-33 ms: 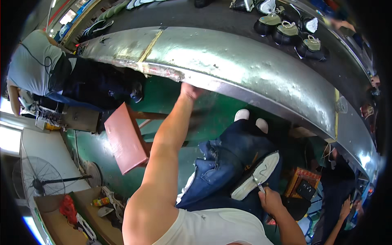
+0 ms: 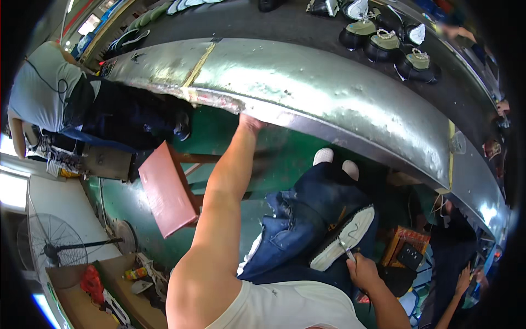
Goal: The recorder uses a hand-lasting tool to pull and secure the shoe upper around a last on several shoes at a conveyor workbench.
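My left arm stretches forward to the edge of the metal bench (image 2: 307,71). My left hand (image 2: 251,122) is at the underside of that edge, and its fingers are hidden there. On my lap, over the dark blue trousers, lies a white shoe (image 2: 350,233) with a dark side and white laces, tilted. In my right hand (image 2: 362,270) is a slim silvery hand tool (image 2: 347,249), its tip against the shoe's upper. The exact kind of tool is too small to make out.
Several shoes (image 2: 383,45) stand on the dark belt (image 2: 257,24) beyond the metal edge. A pink-topped stool (image 2: 167,189) is left of my arm. Further left are a fan (image 2: 51,247), a cardboard box (image 2: 71,288) and a person (image 2: 46,93). Another person's hand (image 2: 464,279) shows at right.
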`<state>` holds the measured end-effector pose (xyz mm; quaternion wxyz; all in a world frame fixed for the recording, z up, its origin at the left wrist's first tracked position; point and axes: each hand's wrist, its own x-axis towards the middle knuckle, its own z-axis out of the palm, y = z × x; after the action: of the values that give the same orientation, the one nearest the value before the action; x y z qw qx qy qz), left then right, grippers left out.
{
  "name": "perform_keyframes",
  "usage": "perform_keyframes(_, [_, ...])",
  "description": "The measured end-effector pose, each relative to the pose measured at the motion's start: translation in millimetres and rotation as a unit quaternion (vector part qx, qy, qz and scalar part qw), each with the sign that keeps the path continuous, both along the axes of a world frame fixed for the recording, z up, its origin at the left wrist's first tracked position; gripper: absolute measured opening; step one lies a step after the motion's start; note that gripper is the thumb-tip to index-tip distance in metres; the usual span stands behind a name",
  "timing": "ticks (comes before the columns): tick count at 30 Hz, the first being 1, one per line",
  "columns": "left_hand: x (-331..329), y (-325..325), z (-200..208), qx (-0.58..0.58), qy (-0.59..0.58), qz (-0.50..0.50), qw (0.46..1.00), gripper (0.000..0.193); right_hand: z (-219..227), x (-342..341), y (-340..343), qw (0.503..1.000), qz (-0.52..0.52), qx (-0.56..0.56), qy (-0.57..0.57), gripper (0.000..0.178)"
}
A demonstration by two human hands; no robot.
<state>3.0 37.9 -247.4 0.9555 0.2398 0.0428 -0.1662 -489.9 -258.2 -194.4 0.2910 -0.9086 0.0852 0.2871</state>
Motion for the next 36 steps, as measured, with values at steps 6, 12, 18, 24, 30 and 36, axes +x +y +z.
perform_keyframes(6, [61.3,-13.0,4.8,0.007,0.022,-0.05,0.998,0.049,9.1,22.1,-6.2,0.999,-0.024,-0.011,0.028,0.035])
perform_keyframes(12, [72.1,2.6,-3.8,0.014,0.06,-0.102,0.993,0.049,11.1,43.0,-19.1,0.999,-0.02,-0.021,0.046,0.037])
perform_keyframes(18, [75.9,14.8,-6.7,0.037,0.068,-0.131,0.988,0.049,10.6,56.3,-28.5,0.998,-0.023,-0.022,0.056,0.038])
perform_keyframes(24, [83.8,21.3,-6.0,0.071,0.091,-0.153,0.982,0.049,8.3,62.7,-36.2,0.998,-0.024,-0.013,0.052,0.037])
perform_keyframes(30, [106.6,4.9,-7.2,0.107,0.107,-0.178,0.972,0.049,12.6,74.5,-39.5,0.998,-0.019,-0.009,0.06,0.035])
perform_keyframes(36, [118.7,-14.1,-5.6,0.14,0.117,-0.205,0.962,0.049,10.7,66.9,-38.1,0.999,-0.015,-0.007,0.051,0.038])
